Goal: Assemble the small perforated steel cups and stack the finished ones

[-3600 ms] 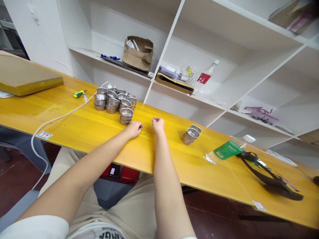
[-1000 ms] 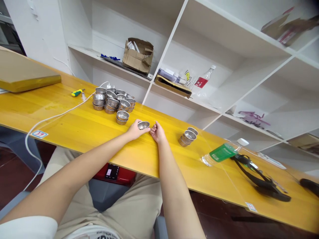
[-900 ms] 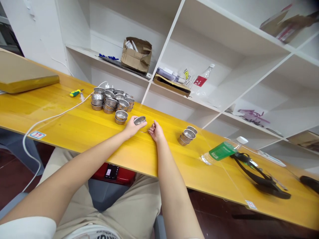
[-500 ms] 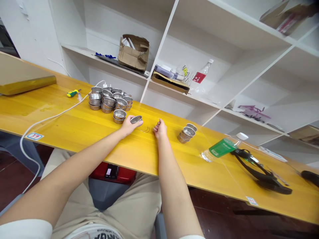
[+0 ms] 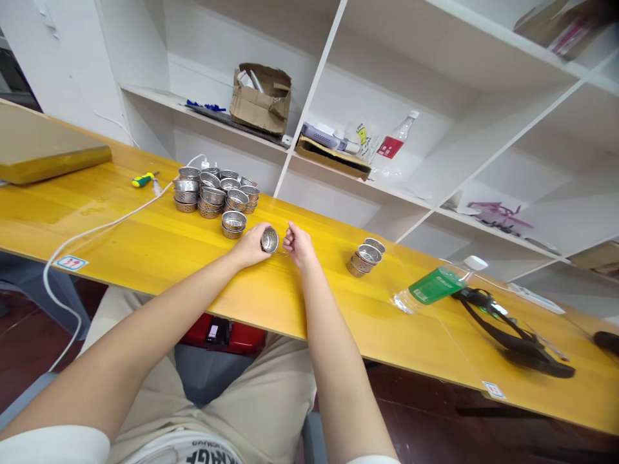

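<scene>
My left hand [image 5: 251, 249] is closed around a small perforated metal cup [image 5: 269, 240], its opening tipped towards me. Just to the right, my right hand [image 5: 298, 245] has its fingers curled in a pinch beside the cup's rim; anything between them is too small to make out. A thin wire [image 5: 281, 253] shows on the table between the hands. Close behind my left hand stands a short stack of the same cups [image 5: 234, 223], in front of a larger group of stacked cups [image 5: 211, 195]. Another short stack [image 5: 366, 256] is off to the right.
On the yellow table [image 5: 290, 303], a green-labelled bottle [image 5: 432, 287] lies tilted near a black headset strap [image 5: 512, 338]. A white cable [image 5: 104, 225] and a green-yellow screwdriver [image 5: 144, 180] are at left. White shelving [image 5: 309, 84] rises behind.
The cup in my left hand has turned so its opening faces me more and has moved slightly right. My right hand has moved left, closer to the cup.
</scene>
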### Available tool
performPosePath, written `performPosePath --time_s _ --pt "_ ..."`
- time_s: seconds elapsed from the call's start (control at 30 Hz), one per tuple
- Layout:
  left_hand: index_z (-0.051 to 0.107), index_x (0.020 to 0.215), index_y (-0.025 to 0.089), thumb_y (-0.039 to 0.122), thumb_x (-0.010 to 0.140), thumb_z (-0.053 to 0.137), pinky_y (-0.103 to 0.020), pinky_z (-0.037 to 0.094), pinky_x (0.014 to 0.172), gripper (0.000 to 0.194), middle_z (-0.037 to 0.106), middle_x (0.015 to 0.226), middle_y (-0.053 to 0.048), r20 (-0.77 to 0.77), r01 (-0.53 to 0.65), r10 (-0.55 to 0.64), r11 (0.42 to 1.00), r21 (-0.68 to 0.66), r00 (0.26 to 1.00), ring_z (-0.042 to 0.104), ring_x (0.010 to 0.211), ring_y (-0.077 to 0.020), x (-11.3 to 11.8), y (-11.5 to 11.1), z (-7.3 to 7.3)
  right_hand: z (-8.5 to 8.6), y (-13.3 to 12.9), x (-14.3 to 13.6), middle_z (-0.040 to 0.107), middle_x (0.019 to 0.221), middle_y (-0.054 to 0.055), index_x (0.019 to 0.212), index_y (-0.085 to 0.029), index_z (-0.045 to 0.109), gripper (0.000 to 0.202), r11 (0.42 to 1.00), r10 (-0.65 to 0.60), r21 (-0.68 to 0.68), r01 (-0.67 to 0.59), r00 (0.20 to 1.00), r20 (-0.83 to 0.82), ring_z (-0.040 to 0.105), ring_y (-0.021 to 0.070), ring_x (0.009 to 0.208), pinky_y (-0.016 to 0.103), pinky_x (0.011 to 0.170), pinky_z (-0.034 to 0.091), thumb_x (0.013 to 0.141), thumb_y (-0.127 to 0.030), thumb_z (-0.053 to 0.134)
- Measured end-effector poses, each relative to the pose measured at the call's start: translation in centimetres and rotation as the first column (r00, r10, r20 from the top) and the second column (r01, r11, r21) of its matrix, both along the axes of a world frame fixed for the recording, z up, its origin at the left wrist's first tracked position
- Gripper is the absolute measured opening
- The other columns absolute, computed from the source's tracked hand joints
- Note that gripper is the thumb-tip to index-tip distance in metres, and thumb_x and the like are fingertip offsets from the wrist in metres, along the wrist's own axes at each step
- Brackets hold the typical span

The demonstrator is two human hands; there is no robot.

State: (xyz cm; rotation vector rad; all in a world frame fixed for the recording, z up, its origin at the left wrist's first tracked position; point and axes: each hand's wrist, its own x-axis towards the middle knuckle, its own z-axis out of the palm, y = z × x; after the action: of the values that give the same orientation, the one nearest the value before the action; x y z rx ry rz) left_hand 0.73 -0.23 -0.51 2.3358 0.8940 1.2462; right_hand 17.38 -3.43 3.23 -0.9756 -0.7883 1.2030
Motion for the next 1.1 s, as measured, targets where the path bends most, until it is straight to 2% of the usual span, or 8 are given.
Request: performPosePath --time_s 0.17,0.47,0.67,0.9,1.1 --pt "0.054 0.12 0.02 0.021 0.067 0.076 -0.042 0.052 0.099 0.057 0.066 0.118 -0.009 0.021 0.015 -0.016 0.999 0.038 1.0 0.065 0.112 -0.0286 0.0 0.5 -0.3 0.5 -0.6 -1.4 0.046 0.049 -0.006 0.062 -0.018 0.055 0.041 0.996 0.087 0.006 -0.087 0.995 0.052 0.047 0.0065 0.045 0.016 0.04 0.029 0.081 -0.044 0.08" --pt "0.053 0.119 0.019 0.026 0.066 0.077 -0.041 0.053 0.094 0.058 0.067 0.113 -0.009 0.028 -0.004 0.005 0.999 -0.036 1.0 0.066 0.106 -0.0284 -0.2 -0.1 0.2 0.7 -0.8 -1.8 0.05 0.047 -0.004 0.061 -0.019 0.056 0.039 0.997 0.067 -0.029 -0.064 0.994 0.086 0.052 0.0081 0.046 0.016 0.041 0.031 0.083 -0.042 0.078" --pt "0.052 0.127 0.019 0.029 0.066 0.077 -0.041 0.054 0.092 0.067 0.069 0.115 -0.01 -0.001 -0.01 0.01 0.996 -0.084 1.0 0.068 0.105 -0.0295 -0.3 -0.3 0.3 0.9 -0.9 -1.9 0.05 0.046 -0.004 0.058 -0.017 0.058 0.039 0.999 0.039 -0.024 -0.038 0.998 0.042 0.052 0.0081 0.047 0.016 0.04 0.031 0.084 -0.038 0.078" --pt "0.053 0.122 0.02 0.037 0.069 0.078 -0.04 0.054 0.091 0.061 0.069 0.111 -0.008 -0.005 0.0 0.0 0.998 -0.068 1.0 0.068 0.101 -0.0277 -0.2 -0.3 0.3 0.7 -0.7 -2.8 0.053 0.047 -0.003 0.061 -0.017 0.058 0.037 0.998 0.031 -0.048 -0.033 0.999 -0.025 0.053 0.0082 0.046 0.016 0.041 0.034 0.088 -0.035 0.074" --pt "0.052 0.121 0.021 0.034 0.069 0.076 -0.04 0.053 0.093 0.059 0.068 0.114 -0.008 -0.01 -0.005 0.004 0.999 -0.051 1.0 0.066 0.104 -0.0272 -0.1 -0.1 0.0 0.9 -0.9 -3.4 0.052 0.048 -0.004 0.063 -0.017 0.057 0.034 0.998 0.023 -0.056 -0.027 0.997 -0.071 0.054 0.0083 0.047 0.015 0.041 0.036 0.09 -0.033 0.073"
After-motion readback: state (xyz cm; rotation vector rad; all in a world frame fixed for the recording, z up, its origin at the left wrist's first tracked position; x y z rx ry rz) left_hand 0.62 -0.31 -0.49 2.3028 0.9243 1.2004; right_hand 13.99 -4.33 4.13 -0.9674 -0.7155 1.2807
